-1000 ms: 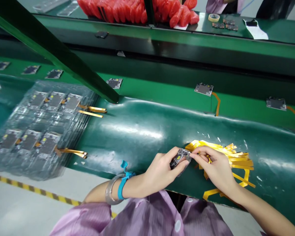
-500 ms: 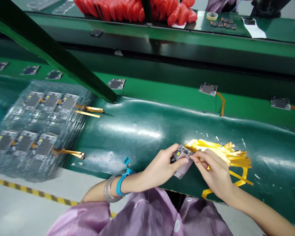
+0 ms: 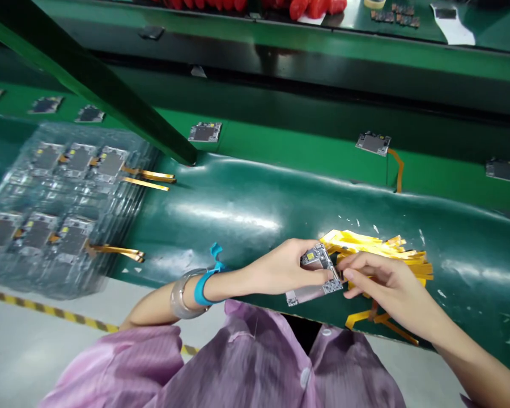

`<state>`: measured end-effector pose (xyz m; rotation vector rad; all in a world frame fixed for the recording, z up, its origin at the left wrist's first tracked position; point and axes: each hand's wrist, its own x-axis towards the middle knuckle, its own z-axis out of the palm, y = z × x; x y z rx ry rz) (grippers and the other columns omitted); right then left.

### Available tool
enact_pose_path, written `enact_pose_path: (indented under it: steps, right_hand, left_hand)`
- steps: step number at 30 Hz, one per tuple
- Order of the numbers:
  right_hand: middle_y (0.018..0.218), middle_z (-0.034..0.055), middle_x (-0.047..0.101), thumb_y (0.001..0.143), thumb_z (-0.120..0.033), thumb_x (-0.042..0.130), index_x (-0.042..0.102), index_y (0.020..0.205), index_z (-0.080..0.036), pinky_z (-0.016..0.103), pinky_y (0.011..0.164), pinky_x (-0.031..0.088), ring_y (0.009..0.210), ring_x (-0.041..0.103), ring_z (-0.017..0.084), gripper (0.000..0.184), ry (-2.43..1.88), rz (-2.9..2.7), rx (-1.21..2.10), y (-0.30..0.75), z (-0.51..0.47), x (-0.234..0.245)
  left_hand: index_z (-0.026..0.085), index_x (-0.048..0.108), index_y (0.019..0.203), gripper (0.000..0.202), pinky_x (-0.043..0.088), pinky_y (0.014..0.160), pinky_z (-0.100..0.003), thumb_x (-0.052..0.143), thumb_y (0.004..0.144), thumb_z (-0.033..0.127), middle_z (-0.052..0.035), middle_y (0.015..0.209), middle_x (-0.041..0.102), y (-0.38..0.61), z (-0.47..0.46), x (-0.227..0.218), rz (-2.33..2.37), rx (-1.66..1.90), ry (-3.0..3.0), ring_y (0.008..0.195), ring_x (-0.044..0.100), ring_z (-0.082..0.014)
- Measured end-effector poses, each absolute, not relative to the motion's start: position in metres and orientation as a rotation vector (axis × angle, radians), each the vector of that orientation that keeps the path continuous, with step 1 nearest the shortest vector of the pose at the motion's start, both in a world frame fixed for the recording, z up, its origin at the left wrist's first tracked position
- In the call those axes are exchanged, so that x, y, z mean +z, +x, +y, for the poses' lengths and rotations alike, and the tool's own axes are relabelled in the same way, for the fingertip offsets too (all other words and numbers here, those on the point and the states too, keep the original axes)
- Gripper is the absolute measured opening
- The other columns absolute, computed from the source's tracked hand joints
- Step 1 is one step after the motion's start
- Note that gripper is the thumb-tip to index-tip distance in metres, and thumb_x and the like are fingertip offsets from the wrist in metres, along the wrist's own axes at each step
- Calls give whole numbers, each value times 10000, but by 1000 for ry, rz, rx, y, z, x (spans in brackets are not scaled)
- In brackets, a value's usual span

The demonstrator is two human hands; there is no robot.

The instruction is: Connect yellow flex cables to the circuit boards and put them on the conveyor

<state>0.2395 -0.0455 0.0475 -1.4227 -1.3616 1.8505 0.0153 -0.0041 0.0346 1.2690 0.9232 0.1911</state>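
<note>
My left hand [image 3: 283,271] grips a small circuit board [image 3: 309,292] by its sides, thumb on top. The board is tilted, with a grey shield plate and a yellow square. At its right edge, my right hand [image 3: 382,279] is closed in a pinch. A bit of dark orange flex cable [image 3: 344,272] shows between these fingertips; most of it is hidden. Behind and under the right hand lies a pile of shiny yellow flex cables [image 3: 372,243]. Some loose yellow strips [image 3: 359,319] lie at the table's near edge.
Stacked clear trays [image 3: 63,190] at the left hold several boards with cables sticking out. More boards, such as one [image 3: 373,143] with an orange cable, lie on the green belt [image 3: 280,144]. A slanted green post [image 3: 123,107] crosses the left side. Red items [image 3: 318,8] sit at the back.
The board in my left hand has turned and come slightly nearer the right fingers. My right hand has shifted a little right. Boards on the belt have slid right; the view tips down.
</note>
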Motion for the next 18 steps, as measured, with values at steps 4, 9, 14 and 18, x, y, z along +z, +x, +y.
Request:
enact_pose_path:
  steps: [4, 9, 14, 18]
  right_hand:
    - [749, 35, 697, 872, -454, 710, 683, 771, -195, 306, 720, 650, 719, 722, 179, 280, -1435, -1265, 1934, 235, -46, 45]
    - [745, 39, 712, 862, -473, 705, 677, 781, -198, 326, 708, 648, 718, 745, 203, 288, -1477, -1275, 1939, 234, -52, 40]
    - [773, 50, 738, 879, -447, 686, 680, 796, -191, 287, 649, 615, 730, 761, 217, 270, -1519, -1383, 2000, 236, -53, 37]
    - [772, 46, 731, 869, -456, 700, 694, 793, -188, 299, 666, 631, 744, 766, 223, 278, -1499, -1326, 2063, 236, -50, 37]
  left_hand:
    - [158, 562, 785, 197, 319, 513, -193, 646, 825, 331, 58, 670, 456, 15, -6, 41, 907, 154, 1332, 597, 379, -75]
    - [161, 560, 777, 174, 310, 507, -197, 629, 821, 315, 60, 658, 453, 14, -8, 42, 912, 148, 1369, 592, 370, -78]
    - [162, 541, 756, 206, 283, 486, -200, 626, 824, 338, 57, 642, 459, 14, -7, 43, 915, 64, 1425, 583, 364, -79]
    - [153, 581, 783, 223, 281, 487, -196, 636, 835, 362, 44, 661, 499, 14, -6, 44, 926, 21, 1466, 600, 398, -84]
